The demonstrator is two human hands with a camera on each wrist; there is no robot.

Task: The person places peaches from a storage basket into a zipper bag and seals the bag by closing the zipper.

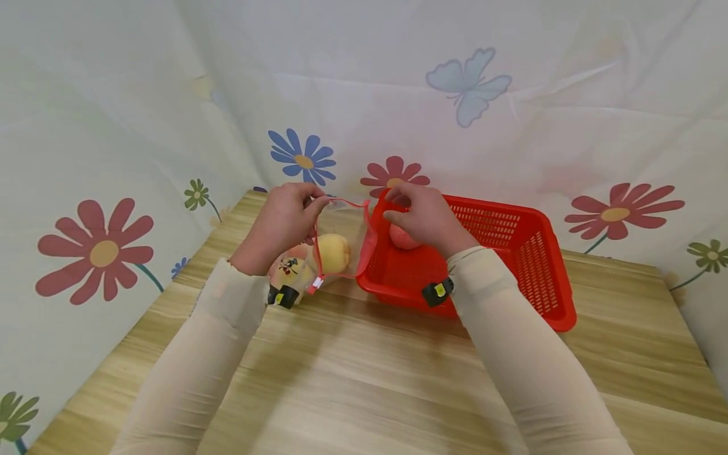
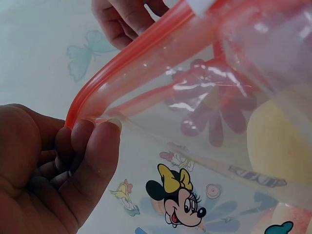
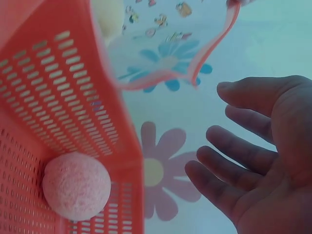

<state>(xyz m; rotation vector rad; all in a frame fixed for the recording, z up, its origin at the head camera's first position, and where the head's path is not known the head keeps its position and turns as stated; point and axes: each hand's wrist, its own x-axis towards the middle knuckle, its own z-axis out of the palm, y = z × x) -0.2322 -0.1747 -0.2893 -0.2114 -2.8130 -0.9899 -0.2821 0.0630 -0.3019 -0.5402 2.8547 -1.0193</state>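
Observation:
My left hand (image 1: 284, 218) pinches the red-edged mouth of a clear zip bag (image 2: 146, 131) between thumb and fingers. Cartoon figures are printed on the bag, and its mouth gapes. A white slider (image 1: 317, 283) sits at the near end of the red zip. Inside the bag lies a yellow round fruit (image 1: 332, 253), with a reddish-yellow one (image 1: 279, 275) partly hidden behind the wrist. My right hand (image 1: 423, 215) hovers over the left part of the red basket (image 1: 560, 278), fingers loosely bent and holding nothing. A pink, rough-skinned ball (image 3: 77, 186) lies in the basket below it.
The basket has slotted walls and stands on a wood-grain table (image 1: 364, 379), right beside the bag. A flower-printed cloth (image 1: 364, 95) hangs behind and along both sides. Dark wrist straps (image 1: 436, 292) sit over the light sleeves.

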